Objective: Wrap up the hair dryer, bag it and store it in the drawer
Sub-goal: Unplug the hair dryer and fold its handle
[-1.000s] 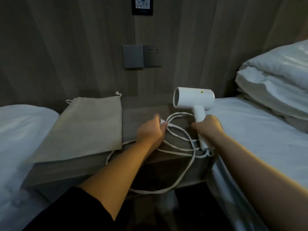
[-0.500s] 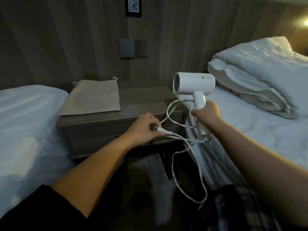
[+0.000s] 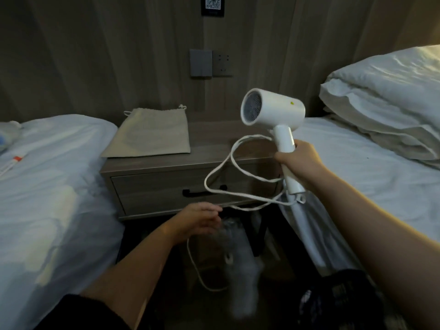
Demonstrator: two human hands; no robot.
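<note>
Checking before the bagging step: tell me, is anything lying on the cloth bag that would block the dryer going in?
Nothing visible lies on the cloth bag; it rests flat on the nightstand. The dryer's cord hangs loose, unwrapped.

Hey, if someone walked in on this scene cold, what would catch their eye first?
The white hair dryer held up in the right hand, right of centre, its white cord looping down toward the left hand. Next, the beige drawstring bag lying flat on the wooden nightstand between two white beds, its drawer shut.
</note>
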